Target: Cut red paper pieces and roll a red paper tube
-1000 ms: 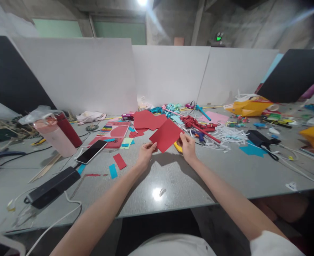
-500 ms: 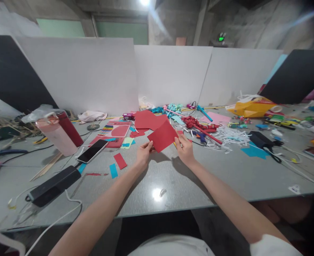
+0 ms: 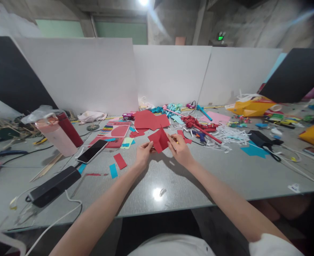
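Observation:
A sheet of red paper (image 3: 159, 141) is held between my two hands above the grey table, bent along its middle so that its right part stands up. My left hand (image 3: 144, 153) pinches its left edge between thumb and fingers. At the right edge, my right hand (image 3: 180, 148) is closed on the paper, and a small yellow thing, too small to make out, shows by its fingers. Beyond the hands lie larger red sheets (image 3: 146, 120). A red strip (image 3: 120, 161) and a blue strip (image 3: 113, 171) rest to the left of my left forearm.
On the left are a phone (image 3: 92, 151), a black power bank-like block (image 3: 55, 185), a pink bottle (image 3: 57, 137) and a red bottle (image 3: 70, 128). Rightward lie a red paper-covered stick (image 3: 207, 134), white paper shreds (image 3: 228, 137) and a black adapter (image 3: 263, 139). White panels (image 3: 173, 76) stand behind.
The red paper was nearly flat and now is bent upward along its middle. My right hand has moved slightly left with its edge; my left hand has stayed about where it was.

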Demonstrator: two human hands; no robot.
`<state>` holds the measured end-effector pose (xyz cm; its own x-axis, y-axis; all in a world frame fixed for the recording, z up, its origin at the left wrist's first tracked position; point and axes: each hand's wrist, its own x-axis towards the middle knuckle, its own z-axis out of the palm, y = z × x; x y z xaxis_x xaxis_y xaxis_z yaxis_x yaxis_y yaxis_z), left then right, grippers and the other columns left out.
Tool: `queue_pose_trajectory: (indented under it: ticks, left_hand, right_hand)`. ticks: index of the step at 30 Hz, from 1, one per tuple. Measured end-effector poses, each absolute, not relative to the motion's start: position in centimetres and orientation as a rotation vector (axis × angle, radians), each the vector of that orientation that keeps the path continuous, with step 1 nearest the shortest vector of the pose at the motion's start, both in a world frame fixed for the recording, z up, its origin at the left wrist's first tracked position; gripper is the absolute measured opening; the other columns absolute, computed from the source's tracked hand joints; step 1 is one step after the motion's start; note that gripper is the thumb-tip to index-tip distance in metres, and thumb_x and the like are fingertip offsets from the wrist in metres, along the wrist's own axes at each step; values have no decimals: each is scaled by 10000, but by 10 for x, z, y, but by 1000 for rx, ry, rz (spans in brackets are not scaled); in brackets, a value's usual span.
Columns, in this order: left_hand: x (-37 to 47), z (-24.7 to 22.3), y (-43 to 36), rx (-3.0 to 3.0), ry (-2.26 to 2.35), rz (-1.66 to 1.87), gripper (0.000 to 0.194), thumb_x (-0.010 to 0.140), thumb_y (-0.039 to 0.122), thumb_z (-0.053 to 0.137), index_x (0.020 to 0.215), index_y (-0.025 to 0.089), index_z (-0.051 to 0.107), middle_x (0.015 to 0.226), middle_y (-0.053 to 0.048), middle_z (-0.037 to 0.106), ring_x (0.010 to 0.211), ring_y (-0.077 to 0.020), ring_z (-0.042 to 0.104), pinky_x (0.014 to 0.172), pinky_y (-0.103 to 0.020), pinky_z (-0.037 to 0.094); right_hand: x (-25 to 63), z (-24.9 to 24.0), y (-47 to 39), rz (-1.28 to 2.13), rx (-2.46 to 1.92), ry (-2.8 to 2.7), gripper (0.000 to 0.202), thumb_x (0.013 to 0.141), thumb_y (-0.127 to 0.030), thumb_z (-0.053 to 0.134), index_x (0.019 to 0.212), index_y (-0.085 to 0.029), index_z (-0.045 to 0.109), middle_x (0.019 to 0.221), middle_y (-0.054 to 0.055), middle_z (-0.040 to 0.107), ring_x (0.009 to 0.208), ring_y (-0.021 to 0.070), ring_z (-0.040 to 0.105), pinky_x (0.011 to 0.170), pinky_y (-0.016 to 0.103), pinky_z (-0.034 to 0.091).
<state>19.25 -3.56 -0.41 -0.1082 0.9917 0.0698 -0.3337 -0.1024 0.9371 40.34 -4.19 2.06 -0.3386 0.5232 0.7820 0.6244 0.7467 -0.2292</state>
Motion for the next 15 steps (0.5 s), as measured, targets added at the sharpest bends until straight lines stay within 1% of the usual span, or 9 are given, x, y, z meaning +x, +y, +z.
queue_pose_trajectory:
  ticks: [2, 4, 6, 9, 11, 15]
  left_hand:
    - [192, -6, -34, 959, 972, 1498, 406, 761, 513, 856, 916, 143, 789, 917, -117, 791, 783, -219, 732, 765, -357, 596]
    - [192, -7, -33, 953, 966, 1514, 399, 757, 515, 853, 887, 148, 764, 881, -93, 777, 742, -190, 708, 725, -319, 570]
    - [193, -8, -32, 932, 942, 1530, 405, 740, 516, 865, 862, 154, 730, 819, -62, 751, 686, -159, 674, 666, -276, 531]
    - [194, -9, -31, 885, 868, 1529, 418, 714, 507, 888, 815, 165, 669, 722, -21, 694, 614, -125, 616, 588, -232, 464]
    - [195, -8, -31, 864, 831, 1505, 414, 721, 491, 889, 806, 172, 639, 701, -7, 670, 595, -116, 595, 566, -224, 438]
    - [194, -7, -32, 825, 815, 1444, 385, 764, 461, 869, 839, 183, 612, 725, -2, 667, 612, -117, 609, 581, -228, 452]
  right_hand:
    - [403, 26, -45, -190, -834, -2077, 562, 1087, -257, 437, 1647, -272, 393, 1441, 161, 583, 1297, 305, 548, 1113, 501, 476]
    - [402, 29, -48, -249, -790, -2178, 583, 1086, -238, 438, 1662, -270, 356, 1591, 137, 497, 1427, 307, 481, 1187, 523, 427]
    - [398, 29, -48, -314, -755, -2280, 582, 1084, -225, 447, 1659, -249, 360, 1669, 126, 410, 1516, 309, 406, 1225, 546, 398]
    - [392, 23, -45, -413, -734, -2378, 577, 1078, -198, 466, 1647, -218, 376, 1704, 123, 349, 1581, 314, 312, 1237, 573, 395]
    - [388, 18, -43, -456, -731, -2422, 596, 1067, -175, 486, 1650, -212, 366, 1714, 115, 322, 1598, 314, 275, 1243, 573, 398]
    - [387, 13, -42, -489, -740, -2474, 628, 1048, -178, 535, 1651, -201, 361, 1731, 109, 266, 1615, 342, 213, 1249, 594, 387]
